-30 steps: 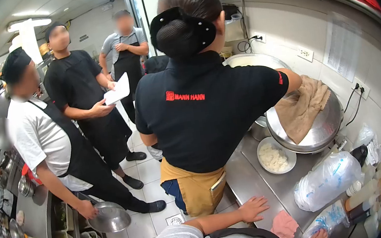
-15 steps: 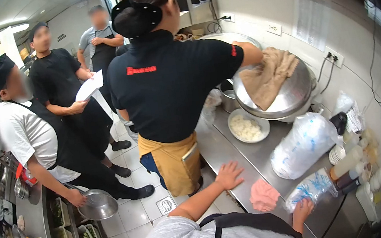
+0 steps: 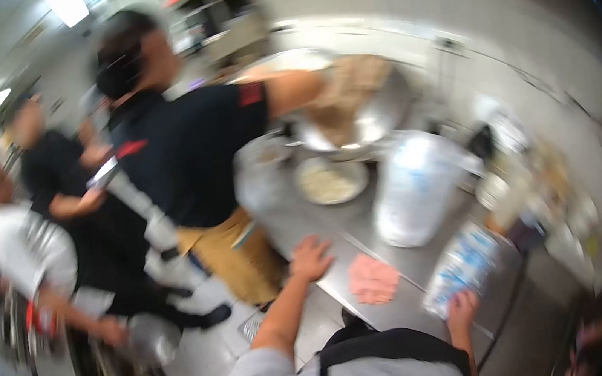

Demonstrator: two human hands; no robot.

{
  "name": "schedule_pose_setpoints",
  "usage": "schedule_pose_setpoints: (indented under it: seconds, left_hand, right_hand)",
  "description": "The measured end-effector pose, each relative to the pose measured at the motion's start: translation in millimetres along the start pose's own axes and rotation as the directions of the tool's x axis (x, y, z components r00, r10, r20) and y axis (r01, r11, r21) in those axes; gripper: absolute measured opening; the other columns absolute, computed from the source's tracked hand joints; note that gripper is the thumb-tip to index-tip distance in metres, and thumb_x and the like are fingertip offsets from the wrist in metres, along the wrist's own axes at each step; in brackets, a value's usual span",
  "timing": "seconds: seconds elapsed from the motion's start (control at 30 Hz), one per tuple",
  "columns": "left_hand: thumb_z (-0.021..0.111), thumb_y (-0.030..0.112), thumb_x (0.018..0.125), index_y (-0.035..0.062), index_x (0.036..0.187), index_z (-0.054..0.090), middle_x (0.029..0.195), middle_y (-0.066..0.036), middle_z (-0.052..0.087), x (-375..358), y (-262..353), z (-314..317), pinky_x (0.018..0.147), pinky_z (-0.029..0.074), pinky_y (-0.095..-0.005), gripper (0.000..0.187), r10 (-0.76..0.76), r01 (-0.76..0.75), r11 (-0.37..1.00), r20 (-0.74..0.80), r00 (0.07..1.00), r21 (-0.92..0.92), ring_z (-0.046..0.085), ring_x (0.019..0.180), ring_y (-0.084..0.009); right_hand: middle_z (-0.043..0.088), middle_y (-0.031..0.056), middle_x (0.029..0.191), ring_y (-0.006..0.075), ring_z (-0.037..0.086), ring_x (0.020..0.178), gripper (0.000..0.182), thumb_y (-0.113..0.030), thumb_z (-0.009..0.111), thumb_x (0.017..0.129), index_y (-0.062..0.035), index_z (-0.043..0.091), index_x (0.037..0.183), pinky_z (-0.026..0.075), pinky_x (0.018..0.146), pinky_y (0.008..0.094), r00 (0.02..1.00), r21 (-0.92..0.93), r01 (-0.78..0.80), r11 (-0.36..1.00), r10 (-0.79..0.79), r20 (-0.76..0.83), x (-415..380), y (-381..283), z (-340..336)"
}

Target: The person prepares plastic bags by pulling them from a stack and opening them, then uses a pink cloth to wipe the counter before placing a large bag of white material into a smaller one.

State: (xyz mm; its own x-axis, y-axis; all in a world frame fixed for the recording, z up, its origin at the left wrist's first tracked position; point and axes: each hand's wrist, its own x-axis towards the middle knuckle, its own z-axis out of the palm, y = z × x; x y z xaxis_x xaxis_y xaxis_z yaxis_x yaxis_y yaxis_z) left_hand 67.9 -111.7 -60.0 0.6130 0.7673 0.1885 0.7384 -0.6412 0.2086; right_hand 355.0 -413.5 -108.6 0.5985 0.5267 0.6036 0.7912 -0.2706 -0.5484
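Left forearm (image 3: 279,324) angled farther forward, hand (image 3: 311,258) on counter (image 3: 352,221)

And here, lying rumpled on the desk (image 3: 406,259) near its edge, a pink cloth (image 3: 372,279); right nearby, slanted and crinkled, a whitish plastic pack (image 3: 464,261) with blue markings!

One head-worn camera looks forward and down from above, close over the steel counter (image 3: 421,262)

A metal counter (image 3: 412,258) bears a white bowl (image 3: 334,200), pink cloth (image 3: 373,280), large bag (image 3: 419,188) and smaller bag (image 3: 463,267).
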Motion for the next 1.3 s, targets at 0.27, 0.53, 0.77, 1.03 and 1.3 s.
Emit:
schedule_pose_setpoints:
  seconds: [0.27, 0.53, 0.77, 1.03, 1.3]
  left_hand:
    - [0.051, 0.031, 0.073, 0.01, 0.11, 0.049, 0.119, -0.018, 0.038, 7.4, -8.8, 30.4, 0.091, 0.029, -0.0409, 0.042, 0.029, -0.031, 0.998, -0.038, 0.999, -0.061, 0.035, 0.111, -0.0325]
    - [0.053, 0.02, 0.074, 0.0052, 0.131, 0.012, 0.134, -0.018, 0.015, 64.9, 91.6, -5.2, 0.099, 0.016, -0.0384, 0.072, 0.15, -0.119, 0.433, -0.058, 0.987, -0.894, 0.016, 0.124, -0.0248]
    - [0.062, 0.011, 0.066, 0.001, 0.13, 0.006, 0.13, -0.017, 0.019, 108.0, 152.8, 0.4, 0.097, 0.019, -0.0339, 0.085, 0.158, -0.172, 0.361, -0.122, 0.98, -0.917, 0.022, 0.119, -0.0258]
    - [0.068, 0.012, 0.063, -0.0026, 0.123, 0.021, 0.12, -0.016, 0.033, 110.0, 143.1, 23.4, 0.094, 0.025, -0.0339, 0.078, 0.169, -0.111, 0.413, -0.044, 0.985, -0.904, 0.034, 0.109, -0.0251]
    - [0.069, 0.022, 0.064, -0.0014, 0.097, 0.045, 0.09, -0.01, 0.05, 121.4, 139.3, 34.3, 0.066, 0.038, -0.0284, 0.047, -0.054, 0.037, 0.62, 0.005, 0.999, -0.784, 0.047, 0.078, -0.0166]
  right_hand:
    - [0.052, 0.0061, 0.084, 0.025, 0.049, 0.082, 0.01, -0.017, 0.058, 0.068, -0.0111, 0.058, 0.077, 0.038, 0.072, 0.0372, 0.996, -0.094, -0.043, 0.995, 0.05, 0.075, -1.1, -14.0, -32.3]
    - [0.052, 0.0039, 0.09, 0.022, 0.048, 0.09, 0.012, -0.019, 0.055, 0.071, -0.0108, 0.058, 0.079, 0.036, 0.077, 0.0357, 0.992, -0.096, -0.102, 0.99, 0.108, 0.059, -15.0, 9.9, -66.9]
    - [0.052, 0.0036, 0.09, 0.0221, 0.048, 0.09, 0.011, -0.018, 0.055, 0.071, -0.0103, 0.058, 0.079, 0.036, 0.077, 0.0355, 0.995, -0.081, -0.089, 0.993, 0.092, 0.039, -15.6, 8.7, -67.6]
    - [0.051, 0.0042, 0.093, 0.0221, 0.046, 0.092, 0.016, -0.016, 0.056, 0.07, -0.014, 0.06, 0.085, 0.035, 0.079, 0.0364, 0.994, -0.114, -0.077, 0.99, 0.085, 0.069, -15.6, 7.4, -65.6]
    - [0.051, 0.0044, 0.092, 0.0239, 0.045, 0.09, 0.014, -0.015, 0.055, 0.069, -0.0154, 0.061, 0.082, 0.035, 0.077, 0.0367, 0.989, -0.179, -0.042, 0.983, 0.067, 0.134, -11.9, 6.9, -65.7]
